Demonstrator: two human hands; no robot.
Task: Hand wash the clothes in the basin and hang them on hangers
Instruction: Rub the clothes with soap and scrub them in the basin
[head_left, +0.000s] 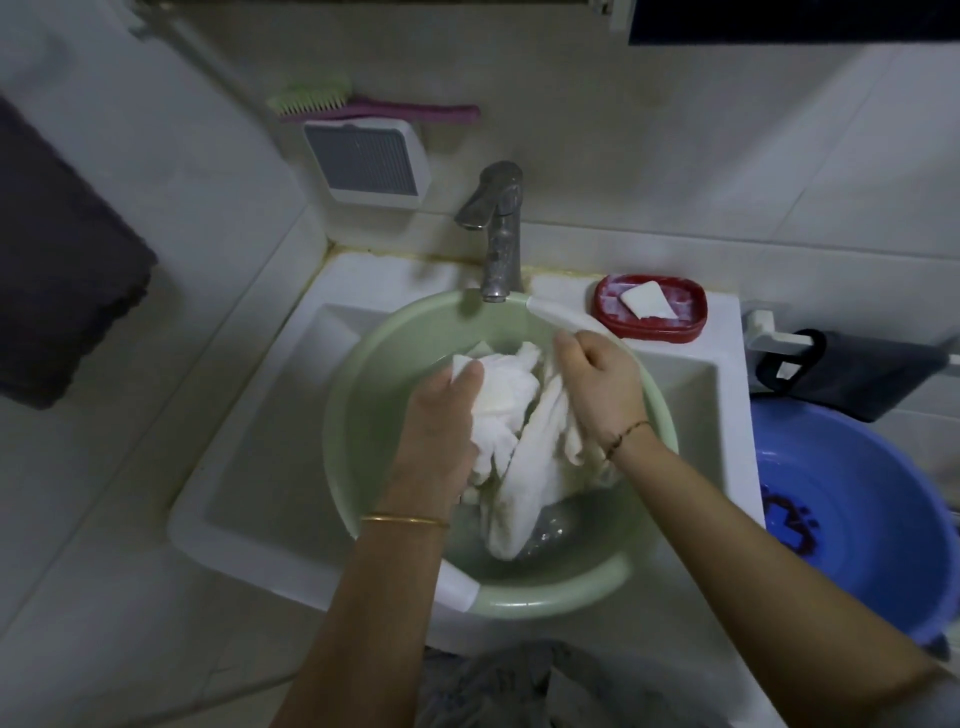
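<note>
Basin (550, 597) in white sink (249, 499) — tiled walls (675, 156) around.

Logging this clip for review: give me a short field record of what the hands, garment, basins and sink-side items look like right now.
left hand: grips the white garment
right hand: grips the same garment
garment: bunched, lower end in the water
green basin: sits in the white sink, under the faucet
soap: white bar in red dish on sink ledge
blue basin: beside the sink, on the right
brush: on the wall holder above the faucet
</note>
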